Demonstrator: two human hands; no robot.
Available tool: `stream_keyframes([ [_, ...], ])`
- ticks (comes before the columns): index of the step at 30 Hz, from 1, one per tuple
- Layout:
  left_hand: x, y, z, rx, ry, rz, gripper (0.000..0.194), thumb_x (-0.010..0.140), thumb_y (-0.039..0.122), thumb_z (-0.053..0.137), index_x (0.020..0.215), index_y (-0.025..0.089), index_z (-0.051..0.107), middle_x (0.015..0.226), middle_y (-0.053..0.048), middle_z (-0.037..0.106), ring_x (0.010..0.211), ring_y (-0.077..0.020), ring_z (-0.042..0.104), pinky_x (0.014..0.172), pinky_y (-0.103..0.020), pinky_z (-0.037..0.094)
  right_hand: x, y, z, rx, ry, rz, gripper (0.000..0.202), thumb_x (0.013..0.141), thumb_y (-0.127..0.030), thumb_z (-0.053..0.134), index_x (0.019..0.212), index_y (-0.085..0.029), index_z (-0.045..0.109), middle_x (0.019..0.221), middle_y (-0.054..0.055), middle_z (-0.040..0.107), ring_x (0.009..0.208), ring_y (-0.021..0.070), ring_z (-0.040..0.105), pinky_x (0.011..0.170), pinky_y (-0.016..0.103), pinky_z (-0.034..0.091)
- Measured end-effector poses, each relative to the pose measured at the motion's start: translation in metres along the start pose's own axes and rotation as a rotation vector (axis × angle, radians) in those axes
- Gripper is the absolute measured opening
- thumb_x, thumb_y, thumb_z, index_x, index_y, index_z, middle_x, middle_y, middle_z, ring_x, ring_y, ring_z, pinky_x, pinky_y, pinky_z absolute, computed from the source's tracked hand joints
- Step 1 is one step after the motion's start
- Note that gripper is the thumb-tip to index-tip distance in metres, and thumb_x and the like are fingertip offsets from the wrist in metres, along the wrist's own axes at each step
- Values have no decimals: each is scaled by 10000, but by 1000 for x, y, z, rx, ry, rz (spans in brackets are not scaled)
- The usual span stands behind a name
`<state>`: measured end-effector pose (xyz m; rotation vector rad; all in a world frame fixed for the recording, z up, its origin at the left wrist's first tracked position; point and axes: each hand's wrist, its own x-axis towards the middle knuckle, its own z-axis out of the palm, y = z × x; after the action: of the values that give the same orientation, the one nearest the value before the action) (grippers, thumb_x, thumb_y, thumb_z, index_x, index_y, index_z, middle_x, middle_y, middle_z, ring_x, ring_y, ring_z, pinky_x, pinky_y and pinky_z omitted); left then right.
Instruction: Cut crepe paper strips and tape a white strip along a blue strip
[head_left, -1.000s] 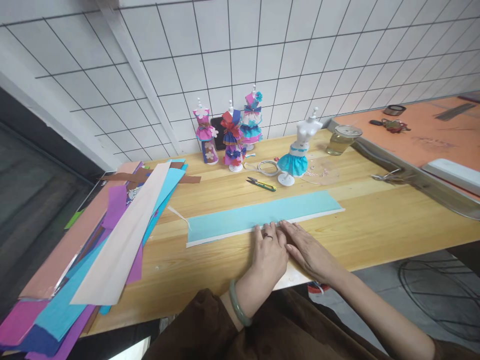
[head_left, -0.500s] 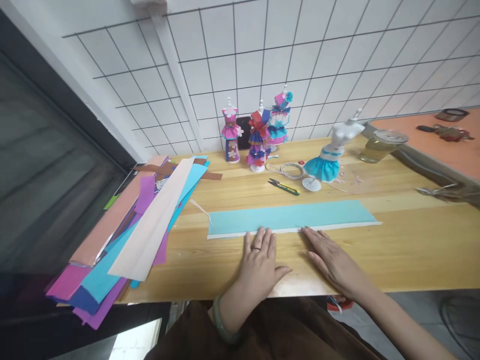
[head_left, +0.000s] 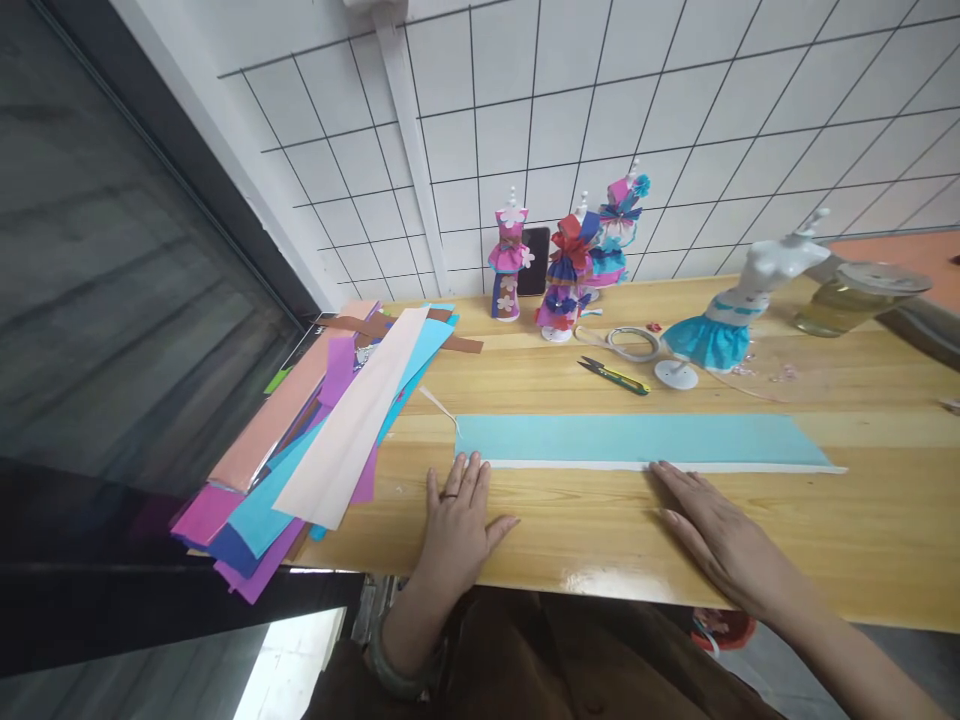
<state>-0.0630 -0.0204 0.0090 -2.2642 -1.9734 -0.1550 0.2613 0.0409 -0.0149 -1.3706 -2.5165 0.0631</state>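
A long light-blue crepe paper strip lies flat on the wooden table in front of me. White tape runs along its near edge, and a thin pale tail curls off the strip's left end. My left hand rests flat near the left end, fingertips on the taped edge, fingers stretched out. Farther right, my right hand lies with straight fingers, its tips at the same edge. Neither hand grips anything. Beyond the strip are yellow-and-black thread snips and a roll of tape.
Coloured paper strips are piled at the left. Small dressed mannequins and a black phone stand by the tiled wall. A white mannequin in a blue skirt leans at the right, beside a lidded container of yellowish liquid.
My left hand has slid left along the taped edge towards the strip's left end, widening the gap between my hands. The right hand stays near the edge's middle. The view has shifted left.
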Motion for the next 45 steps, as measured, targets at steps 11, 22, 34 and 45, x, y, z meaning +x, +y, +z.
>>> stream_keyframes([
  [11, 0, 0, 2, -57, -11, -40, 628, 818, 578, 237, 1317, 206, 314, 1386, -34, 296, 1287, -282, 176, 1007, -559, 149, 12, -14, -10, 184, 129, 109, 434, 851, -355, 375, 1260, -208, 384, 1290, 80, 449, 1194, 221, 393, 983, 430, 346],
  [22, 1, -1, 4, -29, 5, -47, 584, 819, 544, 296, 1307, 226, 340, 1363, -54, 341, 1282, -288, 191, 986, -553, 206, 49, -81, 6, 79, -38, -194, 574, 864, -391, 358, 1370, -164, 206, 1362, 126, 332, 1276, 221, 235, 1026, 487, 231],
  [34, 0, -2, 7, -5, 61, -37, 605, 830, 498, 319, 1336, 171, 275, 1371, -82, 319, 1282, -275, 204, 992, -535, 214, 49, -82, 1, 106, -35, -158, 541, 864, -384, 364, 1356, -186, 256, 1347, 108, 363, 1268, 212, 257, 1020, 475, 265],
  [45, 0, -4, 12, 15, 101, -72, 586, 819, 497, 345, 1303, 165, 352, 1355, -107, 343, 1272, -298, 220, 985, -529, 228, 51, -82, -4, 196, -51, -117, 512, 865, -386, 358, 1341, -204, 298, 1339, 85, 380, 1252, 209, 297, 1023, 472, 274],
])
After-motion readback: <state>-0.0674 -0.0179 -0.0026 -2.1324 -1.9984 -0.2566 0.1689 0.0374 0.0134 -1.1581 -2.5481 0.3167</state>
